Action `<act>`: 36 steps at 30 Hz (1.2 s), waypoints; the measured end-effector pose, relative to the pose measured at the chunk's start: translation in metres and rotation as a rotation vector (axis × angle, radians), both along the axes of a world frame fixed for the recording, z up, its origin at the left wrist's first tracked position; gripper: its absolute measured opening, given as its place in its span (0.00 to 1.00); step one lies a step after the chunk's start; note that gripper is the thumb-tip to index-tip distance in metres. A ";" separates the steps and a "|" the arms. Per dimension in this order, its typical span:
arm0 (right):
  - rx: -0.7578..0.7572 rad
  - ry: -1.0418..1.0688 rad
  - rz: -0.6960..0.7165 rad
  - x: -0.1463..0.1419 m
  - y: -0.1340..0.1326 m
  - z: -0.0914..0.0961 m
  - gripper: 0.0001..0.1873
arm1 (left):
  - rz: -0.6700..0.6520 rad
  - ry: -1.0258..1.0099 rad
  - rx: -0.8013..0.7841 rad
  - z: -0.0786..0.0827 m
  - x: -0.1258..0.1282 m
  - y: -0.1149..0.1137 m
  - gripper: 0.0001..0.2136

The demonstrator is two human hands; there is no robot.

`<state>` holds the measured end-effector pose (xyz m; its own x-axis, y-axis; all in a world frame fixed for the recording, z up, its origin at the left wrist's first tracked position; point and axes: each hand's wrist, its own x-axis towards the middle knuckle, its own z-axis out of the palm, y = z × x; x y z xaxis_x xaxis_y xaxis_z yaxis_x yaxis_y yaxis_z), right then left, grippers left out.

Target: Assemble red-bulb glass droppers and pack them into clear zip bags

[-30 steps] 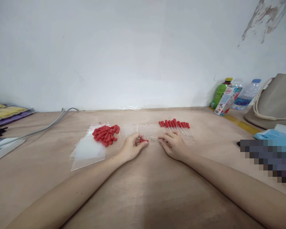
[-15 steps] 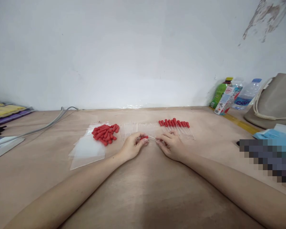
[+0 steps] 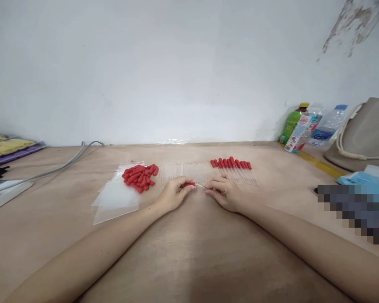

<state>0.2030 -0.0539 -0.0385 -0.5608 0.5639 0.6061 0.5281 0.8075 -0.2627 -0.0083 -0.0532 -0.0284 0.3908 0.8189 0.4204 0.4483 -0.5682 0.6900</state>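
Observation:
Between thumb and fingers, my left hand (image 3: 176, 193) pinches a red rubber bulb (image 3: 190, 184). My right hand (image 3: 225, 192) is closed on a thin clear dropper tube (image 3: 200, 186). The tube's left end meets the mouth of the bulb; how deep it sits I cannot tell. A heap of loose red bulbs (image 3: 139, 177) lies left of my left hand, partly on clear plastic bags (image 3: 115, 200). Beyond my hands is a row of bare clear tubes (image 3: 185, 169). Behind my right hand lie several tubes with red bulbs on them, capped droppers (image 3: 230, 163).
At the right stand a green bottle (image 3: 292, 124), a clear water bottle (image 3: 328, 126) and a grey drawstring bag (image 3: 363, 130). A light blue packet (image 3: 360, 179) lies before them. A grey cable (image 3: 66, 162) crosses the left side. A white wall (image 3: 177, 75) closes the back.
The bulb and tube have come into line, and my right hand has shifted slightly left, closer to my left hand. The heap and rows look the same.

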 end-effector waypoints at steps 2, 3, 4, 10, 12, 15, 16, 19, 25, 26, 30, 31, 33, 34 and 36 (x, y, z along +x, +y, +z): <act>-0.011 -0.018 0.007 0.002 0.002 0.000 0.09 | -0.030 0.020 -0.010 0.002 -0.001 -0.002 0.09; -0.008 -0.028 0.008 0.003 0.003 0.001 0.09 | -0.047 0.034 -0.014 0.002 -0.001 -0.003 0.09; -0.001 -0.041 0.009 0.004 0.004 0.001 0.09 | -0.061 0.048 -0.014 0.003 -0.002 -0.003 0.08; 0.159 -0.130 -0.033 0.006 0.005 0.003 0.10 | -0.080 0.171 0.075 0.005 0.000 -0.006 0.07; 0.231 -0.124 -0.065 0.005 0.003 0.002 0.11 | -0.065 0.193 0.109 0.006 0.000 -0.006 0.07; 0.280 -0.090 -0.094 0.001 0.000 0.001 0.12 | -0.038 0.218 0.161 0.007 0.000 -0.006 0.07; 0.282 -0.084 -0.097 0.000 0.000 0.001 0.12 | -0.037 0.227 0.178 0.008 0.000 -0.006 0.07; 0.270 -0.084 -0.100 -0.004 -0.002 0.001 0.13 | -0.057 0.227 0.210 0.007 0.000 -0.006 0.08; 0.244 -0.100 -0.094 -0.007 0.001 0.000 0.14 | -0.079 0.238 0.261 0.004 0.002 -0.007 0.08; 0.241 -0.107 -0.091 -0.007 0.002 -0.001 0.14 | -0.086 0.245 0.271 0.004 0.002 -0.007 0.08; 0.228 -0.132 -0.088 -0.009 0.003 -0.002 0.15 | -0.091 0.248 0.282 0.005 0.000 -0.005 0.08; 0.219 -0.134 -0.089 -0.009 0.003 -0.001 0.15 | -0.081 0.243 0.272 0.005 -0.001 -0.005 0.08; 0.206 -0.125 -0.092 -0.010 0.003 0.000 0.15 | -0.059 0.240 0.252 0.006 -0.002 -0.004 0.08; 0.205 -0.115 -0.095 -0.010 0.002 0.001 0.14 | -0.054 0.247 0.253 0.006 -0.003 -0.003 0.07; 0.221 -0.098 -0.101 -0.010 0.002 0.001 0.13 | -0.057 0.271 0.287 0.006 -0.004 -0.002 0.07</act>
<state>0.1928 -0.0523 -0.0371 -0.5705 0.4801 0.6663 0.6233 0.7815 -0.0294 -0.0125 -0.0551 -0.0228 0.5607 0.6569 0.5040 0.5543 -0.7500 0.3609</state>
